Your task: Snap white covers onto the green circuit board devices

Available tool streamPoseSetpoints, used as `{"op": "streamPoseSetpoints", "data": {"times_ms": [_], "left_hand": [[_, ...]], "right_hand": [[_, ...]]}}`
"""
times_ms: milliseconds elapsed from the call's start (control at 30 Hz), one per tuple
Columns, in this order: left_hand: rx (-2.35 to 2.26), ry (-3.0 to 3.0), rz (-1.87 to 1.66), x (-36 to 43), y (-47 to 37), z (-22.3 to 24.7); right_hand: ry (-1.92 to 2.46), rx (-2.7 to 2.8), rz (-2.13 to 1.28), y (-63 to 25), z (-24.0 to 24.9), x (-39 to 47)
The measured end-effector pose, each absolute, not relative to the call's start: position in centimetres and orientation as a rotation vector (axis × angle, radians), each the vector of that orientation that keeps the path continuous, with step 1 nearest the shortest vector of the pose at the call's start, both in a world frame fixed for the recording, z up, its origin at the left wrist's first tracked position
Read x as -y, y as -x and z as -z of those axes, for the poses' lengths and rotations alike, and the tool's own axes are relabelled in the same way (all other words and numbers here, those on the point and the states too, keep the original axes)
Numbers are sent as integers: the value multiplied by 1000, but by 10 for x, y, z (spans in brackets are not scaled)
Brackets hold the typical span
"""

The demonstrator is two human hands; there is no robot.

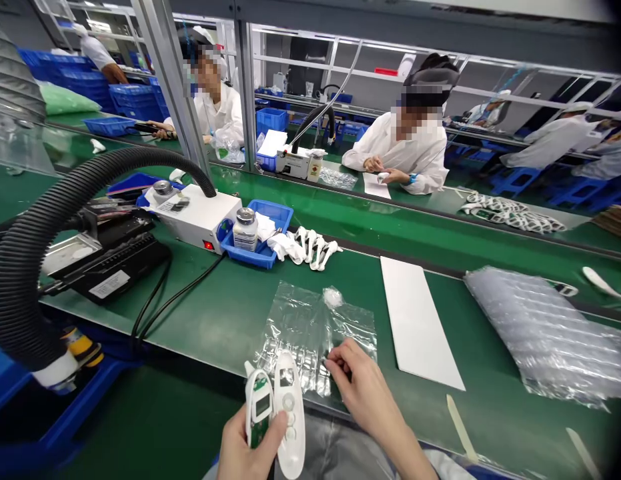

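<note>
At the green table (215, 303), white casing parts fill the left hand (253, 445), while the right hand (359, 379) makes a fine pinch.
From the head camera, the left hand closes around a white body (269, 392) with visible circuit board and a long white cover (291, 443), side by side at the near table edge. The right hand, above a clear plastic bag (285, 313), narrowly grips a small dark piece (325, 362), too small to name. I judge the step as handling of small parts; the next move calls for steady left fingers and a light pinch. Around lie a white board (420, 320), bubble wrap (535, 343) and a blue tray (285, 215) bearing a bottle (245, 233). Across the table, a co-worker (410, 150) in white also handles something white.
</note>
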State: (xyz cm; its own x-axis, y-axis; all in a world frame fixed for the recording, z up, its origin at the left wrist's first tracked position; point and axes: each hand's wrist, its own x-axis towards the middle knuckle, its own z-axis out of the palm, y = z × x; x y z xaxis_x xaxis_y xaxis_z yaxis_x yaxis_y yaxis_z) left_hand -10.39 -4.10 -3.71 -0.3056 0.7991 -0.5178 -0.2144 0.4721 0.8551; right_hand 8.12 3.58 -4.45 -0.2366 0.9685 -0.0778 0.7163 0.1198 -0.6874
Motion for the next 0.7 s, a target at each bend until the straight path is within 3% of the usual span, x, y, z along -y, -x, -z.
{"op": "streamPoseSetpoints", "data": {"times_ms": [400, 700], "left_hand": [[-1580, -618, -1061, 36, 92, 39], [-1605, -672, -1043, 31, 80, 31]], "right_hand": [[1352, 1626, -953, -82, 29, -18], [1348, 1815, -1121, -70, 15, -16]]}}
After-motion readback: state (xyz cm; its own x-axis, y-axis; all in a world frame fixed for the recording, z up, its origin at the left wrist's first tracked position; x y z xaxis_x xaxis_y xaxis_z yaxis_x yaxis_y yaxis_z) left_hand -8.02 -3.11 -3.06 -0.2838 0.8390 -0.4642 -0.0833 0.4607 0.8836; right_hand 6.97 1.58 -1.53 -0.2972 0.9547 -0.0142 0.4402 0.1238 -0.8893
